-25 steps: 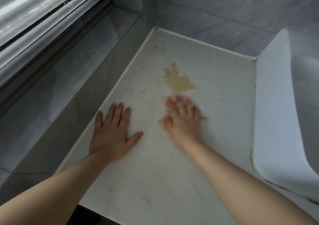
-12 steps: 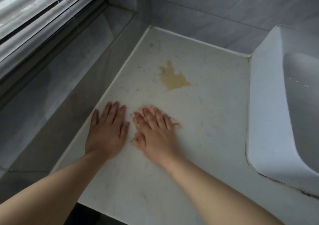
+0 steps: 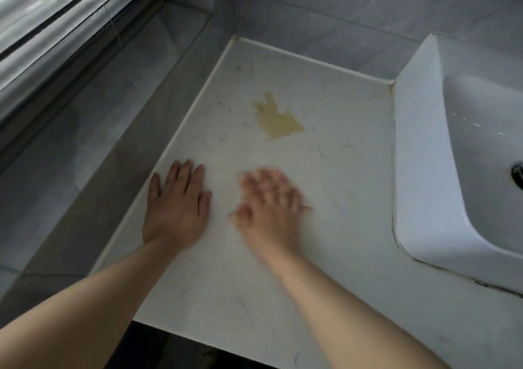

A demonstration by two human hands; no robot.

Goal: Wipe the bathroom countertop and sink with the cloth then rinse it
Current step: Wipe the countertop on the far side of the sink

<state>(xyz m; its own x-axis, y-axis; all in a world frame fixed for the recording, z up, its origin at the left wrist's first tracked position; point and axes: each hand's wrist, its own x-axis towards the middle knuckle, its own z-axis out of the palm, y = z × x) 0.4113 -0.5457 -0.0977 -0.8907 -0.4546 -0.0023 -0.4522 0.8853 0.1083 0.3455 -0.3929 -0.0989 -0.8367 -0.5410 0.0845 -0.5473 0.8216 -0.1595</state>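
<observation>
**Stain straight ahead of the right hand**

Both hands lie palm-down on the pale surface (image 3: 339, 184). The left hand (image 3: 177, 207) is flat, with its fingers straight and close together, near the surface's left edge. The right hand (image 3: 271, 207) is just beside it and motion-blurred, with its fingers spread and straight and nothing gripped. No cloth can be made out. If one lies under that palm, it is too pale against the surface to tell.

The yellow stain (image 3: 276, 119) lies straight ahead of the right hand, towards the back wall, near the fingertips but apart from them. The right hand is the nearer of the two. The stain's long axis runs diagonally: its narrow, fingered end points to the far left corner and its broad end towards the sink (image 3: 418, 170). The sink stands well to the right, its long side running away from the person. A forward push along the right forearm's line would probably meet the stain.
</observation>
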